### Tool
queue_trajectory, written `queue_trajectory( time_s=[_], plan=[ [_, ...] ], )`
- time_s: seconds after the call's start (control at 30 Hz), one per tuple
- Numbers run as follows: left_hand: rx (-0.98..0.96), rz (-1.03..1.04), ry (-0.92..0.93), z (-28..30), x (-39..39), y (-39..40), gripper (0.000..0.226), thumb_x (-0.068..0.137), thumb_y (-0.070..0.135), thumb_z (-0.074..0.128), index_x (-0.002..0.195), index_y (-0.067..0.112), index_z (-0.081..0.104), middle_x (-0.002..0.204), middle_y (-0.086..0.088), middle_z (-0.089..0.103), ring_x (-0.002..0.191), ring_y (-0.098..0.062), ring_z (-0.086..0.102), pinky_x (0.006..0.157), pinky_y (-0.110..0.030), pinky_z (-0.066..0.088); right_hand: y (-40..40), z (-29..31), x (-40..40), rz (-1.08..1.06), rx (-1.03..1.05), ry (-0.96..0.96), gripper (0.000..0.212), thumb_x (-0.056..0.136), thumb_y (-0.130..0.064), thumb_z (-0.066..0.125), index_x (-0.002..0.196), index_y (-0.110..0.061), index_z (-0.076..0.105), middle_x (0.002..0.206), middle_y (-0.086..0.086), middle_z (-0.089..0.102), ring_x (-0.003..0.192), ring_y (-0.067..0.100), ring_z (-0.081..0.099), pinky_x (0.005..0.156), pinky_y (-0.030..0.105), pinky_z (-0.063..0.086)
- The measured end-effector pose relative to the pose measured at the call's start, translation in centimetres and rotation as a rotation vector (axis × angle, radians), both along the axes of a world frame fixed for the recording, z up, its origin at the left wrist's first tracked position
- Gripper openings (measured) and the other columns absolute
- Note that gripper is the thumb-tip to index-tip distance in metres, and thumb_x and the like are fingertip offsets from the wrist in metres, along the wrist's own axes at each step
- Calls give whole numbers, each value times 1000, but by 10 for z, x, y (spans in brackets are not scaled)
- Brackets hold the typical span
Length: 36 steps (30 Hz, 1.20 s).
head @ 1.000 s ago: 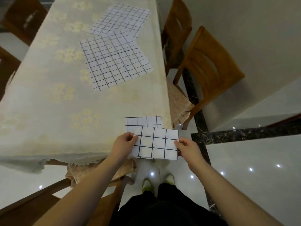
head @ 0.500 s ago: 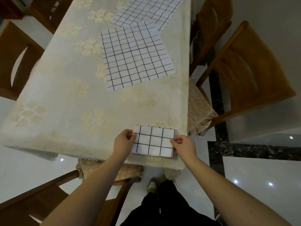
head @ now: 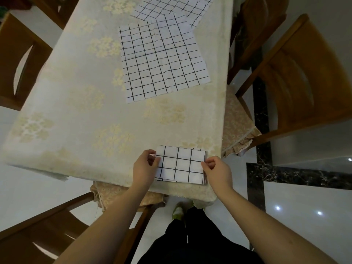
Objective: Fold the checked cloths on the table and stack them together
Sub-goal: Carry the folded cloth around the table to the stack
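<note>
A folded white cloth with a black grid point(head: 181, 164) lies on the near right corner of the table point(head: 80, 115), on top of another folded cloth whose edge shows beneath it. My left hand point(head: 145, 166) pinches its left edge. My right hand point(head: 217, 169) pinches its right edge. An unfolded checked cloth point(head: 162, 60) lies flat further up the table. A second unfolded checked cloth point(head: 171, 8) lies beyond it, partly under its far edge.
The table wears a cream flowered tablecloth. Wooden chairs stand around it: two at the right point(head: 304, 77), one at the near left point(head: 38, 231) and one at the far left point(head: 17, 60). Glossy floor lies below.
The folded cloth was held in the air in front of the table edge; both hands have carried it forward and laid it onto the other folded cloth. The view has moved closer to the table.
</note>
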<state>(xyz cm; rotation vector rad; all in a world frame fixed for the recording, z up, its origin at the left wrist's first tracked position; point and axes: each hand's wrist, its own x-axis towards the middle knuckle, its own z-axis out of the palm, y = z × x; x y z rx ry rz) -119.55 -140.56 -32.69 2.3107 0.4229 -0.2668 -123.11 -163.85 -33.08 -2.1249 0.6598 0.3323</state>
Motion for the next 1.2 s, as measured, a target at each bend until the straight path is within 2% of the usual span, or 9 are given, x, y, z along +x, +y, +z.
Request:
queue_trajectory(
  time_s=[0.1, 0.2, 0.27, 0.33, 0.4, 0.5, 0.77, 0.93, 1.2],
  plan=[
    [16, 74, -192, 3, -6, -3, 37, 98, 27, 55, 134, 19, 48, 101, 1, 55, 86, -13, 55, 74, -26, 47, 1, 3, -1, 43, -160, -159, 14, 94, -33, 58, 98, -19, 58, 90, -4, 58, 78, 17, 57, 65, 29, 45],
    [253, -323, -439, -6, -13, -5, 40, 98, 26, 46, 136, 13, 48, 123, -10, 57, 112, -22, 53, 93, -38, 46, 17, 3, 0, 211, -312, -389, 22, 97, -25, 49, 113, -15, 60, 108, 2, 60, 99, 20, 55, 85, 34, 45],
    [366, -565, -431, -17, -13, -8, 49, 100, 29, 36, 146, 11, 39, 148, -11, 46, 137, -25, 40, 111, -40, 35, 38, -1, 2, 371, -406, -415, 38, 96, -26, 38, 127, -13, 56, 126, 5, 59, 119, 23, 54, 101, 39, 43],
    [438, -703, -369, -26, -11, -11, 54, 104, 33, 23, 153, 10, 24, 160, -8, 25, 149, -21, 20, 121, -38, 18, 57, -10, 4, 520, -483, -361, 50, 95, -28, 32, 137, -10, 51, 141, 7, 54, 132, 24, 48, 112, 38, 33],
    [487, -779, -302, -35, -10, -12, 56, 105, 35, 15, 155, 10, 16, 163, -6, 16, 151, -19, 12, 121, -39, 15, 65, -20, 6, 592, -506, -261, 56, 95, -31, 28, 142, -7, 47, 148, 8, 46, 137, 23, 43, 114, 36, 23],
    [524, -809, -185, -45, -12, -13, 58, 105, 39, 20, 156, 11, 12, 164, -4, 11, 151, -17, 7, 121, -42, 20, 60, -34, 8, 639, -540, -139, 61, 96, -38, 23, 147, -8, 38, 155, 7, 37, 142, 21, 35, 115, 36, 14],
    [589, -746, -20, -40, -8, 3, 83, 95, 69, 20, 156, 19, -3, 164, 2, -6, 151, -16, -6, 122, -39, 1, 16, -35, 9, 711, -634, -101, 72, 96, -54, 25, 153, -9, 23, 161, 6, 18, 149, 19, 16, 117, 40, 14],
    [629, -794, 55, -34, -2, 14, 104, 81, 86, 6, 154, 14, -12, 161, -2, -19, 149, -21, -16, 121, -40, -5, 6, -30, 11, 772, -625, -63, 73, 97, -56, 24, 152, -8, 24, 161, 7, 19, 148, 19, 16, 117, 40, 14],
    [601, -777, 59, -24, -1, 10, 109, 74, 88, -6, 152, 13, -14, 160, 0, -21, 148, -20, -17, 121, -39, -5, 3, -21, 15, 819, -585, -18, 74, 96, -57, 26, 151, -8, 29, 160, 8, 24, 146, 21, 23, 116, 38, 10]
  ],
)
